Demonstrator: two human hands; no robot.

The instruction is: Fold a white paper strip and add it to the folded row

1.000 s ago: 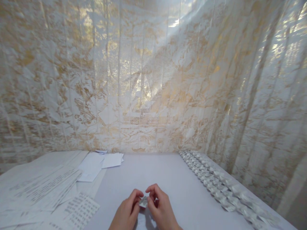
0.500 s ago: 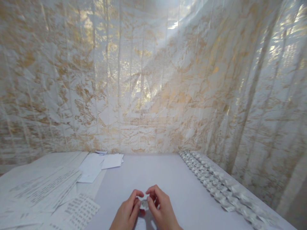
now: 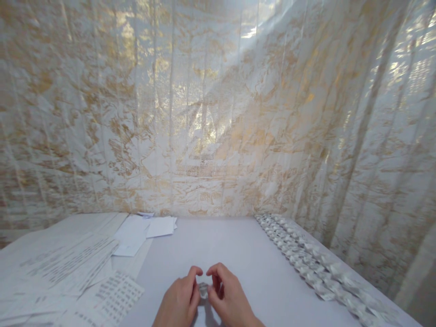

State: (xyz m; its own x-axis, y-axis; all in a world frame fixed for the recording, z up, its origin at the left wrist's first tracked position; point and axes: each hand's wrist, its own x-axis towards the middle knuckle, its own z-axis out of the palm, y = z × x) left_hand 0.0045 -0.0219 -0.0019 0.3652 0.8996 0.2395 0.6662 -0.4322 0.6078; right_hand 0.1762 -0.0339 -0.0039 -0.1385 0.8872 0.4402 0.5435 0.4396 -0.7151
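A small folded piece of printed paper (image 3: 203,290) is held between my two hands, low in the middle of the view. My left hand (image 3: 180,297) pinches its left side, index finger curled over above it. From the right, my right hand (image 3: 229,294) grips it with the thumb, its index finger bent toward the left one. The fingertips nearly meet above the paper, with a small gap. A white paper bit (image 3: 200,314) shows below, between my wrists, partly hidden.
Printed sheets (image 3: 64,268) spread over the left side of the white table (image 3: 211,245). Blank white papers (image 3: 132,236) lie at its back left. Rows of folded paper pieces (image 3: 306,259) run along the right side. Patterned curtains (image 3: 218,113) hang behind.
My fingers have shifted slightly around the folded paper, and more of it shows between them. Both hands stay at nearly the same place. The view has tilted a little.
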